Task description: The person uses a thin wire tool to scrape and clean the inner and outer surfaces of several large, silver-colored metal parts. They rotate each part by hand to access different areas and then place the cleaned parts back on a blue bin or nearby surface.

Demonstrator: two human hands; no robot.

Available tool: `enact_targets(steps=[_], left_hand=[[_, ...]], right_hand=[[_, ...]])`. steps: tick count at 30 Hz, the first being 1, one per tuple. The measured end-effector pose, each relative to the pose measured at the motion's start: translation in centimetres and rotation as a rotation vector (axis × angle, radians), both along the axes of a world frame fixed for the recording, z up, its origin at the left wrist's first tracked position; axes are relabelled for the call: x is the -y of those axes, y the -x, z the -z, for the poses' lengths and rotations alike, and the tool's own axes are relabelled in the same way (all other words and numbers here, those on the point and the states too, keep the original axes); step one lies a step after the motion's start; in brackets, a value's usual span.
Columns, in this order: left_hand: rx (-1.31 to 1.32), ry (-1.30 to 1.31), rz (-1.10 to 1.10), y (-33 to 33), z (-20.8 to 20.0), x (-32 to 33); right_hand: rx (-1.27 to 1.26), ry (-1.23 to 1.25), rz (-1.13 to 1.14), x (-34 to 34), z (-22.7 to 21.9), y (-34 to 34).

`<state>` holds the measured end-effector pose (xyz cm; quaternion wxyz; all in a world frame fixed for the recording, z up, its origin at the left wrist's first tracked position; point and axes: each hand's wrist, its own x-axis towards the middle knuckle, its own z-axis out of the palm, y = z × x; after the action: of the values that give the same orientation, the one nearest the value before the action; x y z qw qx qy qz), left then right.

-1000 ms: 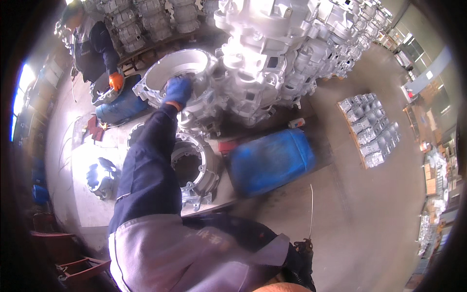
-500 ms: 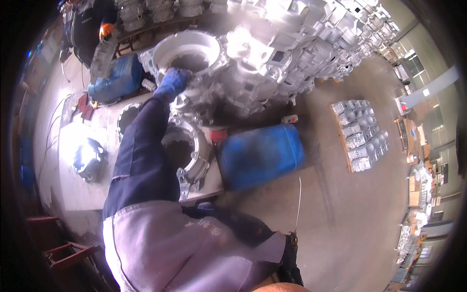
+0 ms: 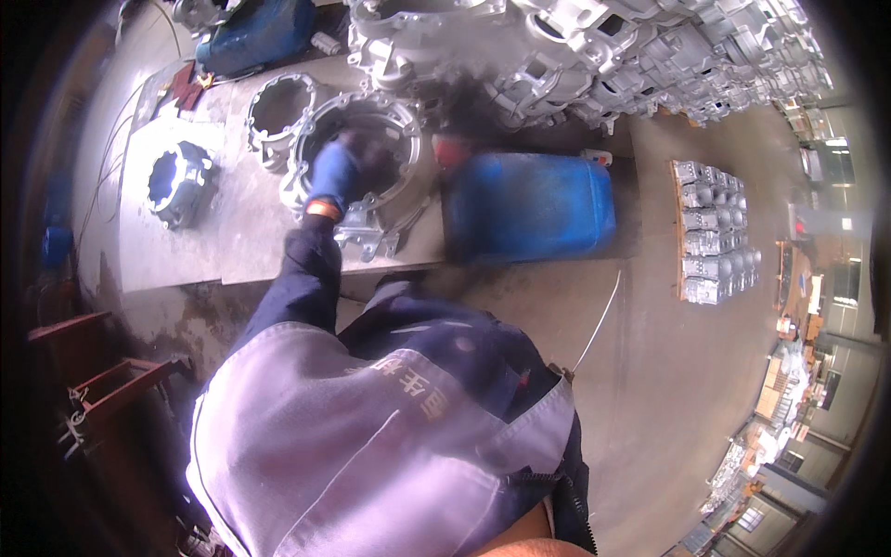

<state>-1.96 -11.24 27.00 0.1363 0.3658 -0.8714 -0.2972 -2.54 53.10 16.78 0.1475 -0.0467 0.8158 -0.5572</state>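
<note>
My left hand (image 3: 336, 174), in a blue glove with an orange cuff, reaches over the near rim and into the round opening of a silver cast metal housing (image 3: 408, 186). Motion smears its fingers, so I cannot make out whether they grip anything. A smaller ring-shaped casting (image 3: 269, 148) stands just left of that housing. Farther left, a third casting (image 3: 190, 186) sits in bright glare. Behind the large housing is another big casting (image 3: 371, 56). My right hand does not show.
The castings stand on a grey metal-topped table (image 3: 251, 251). A blue plastic drum (image 3: 529, 204) lies right of it, another blue drum (image 3: 255, 42) at the far left. Stacked castings (image 3: 640, 74) fill the back right. A loaded pallet (image 3: 710, 232) and a red metal frame (image 3: 121, 381) stand on the floor.
My left hand has come back nearer, from the tall casting at the back to inside the large housing. The view has shifted, so the table and drums sit higher in the picture.
</note>
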Motion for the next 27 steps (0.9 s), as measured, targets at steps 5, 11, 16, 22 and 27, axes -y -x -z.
enact_targets(steps=[5, 11, 16, 22, 27], left_hand=[[0.260, 0.069, 0.299, -1.6, 1.5, -5.7], [0.206, 0.057, 0.314, -1.9, 1.1, -5.1], [0.274, 0.025, 0.385, 2.3, -1.2, -1.6], [0.167, -0.378, 0.532, 10.8, -8.5, 3.1], [-0.007, 0.002, 0.792, 16.4, -13.0, -3.6]], right_hand=[[0.551, -0.015, 0.114, -0.6, 2.6, 2.8], [0.156, 0.281, 0.197, 3.5, -2.6, 0.7], [0.211, 0.397, 0.545, 6.8, -6.0, -2.6], [0.215, 0.576, 0.733, 6.1, -4.1, -5.5], [-0.010, 0.392, 0.700, 7.0, -4.3, -6.6]])
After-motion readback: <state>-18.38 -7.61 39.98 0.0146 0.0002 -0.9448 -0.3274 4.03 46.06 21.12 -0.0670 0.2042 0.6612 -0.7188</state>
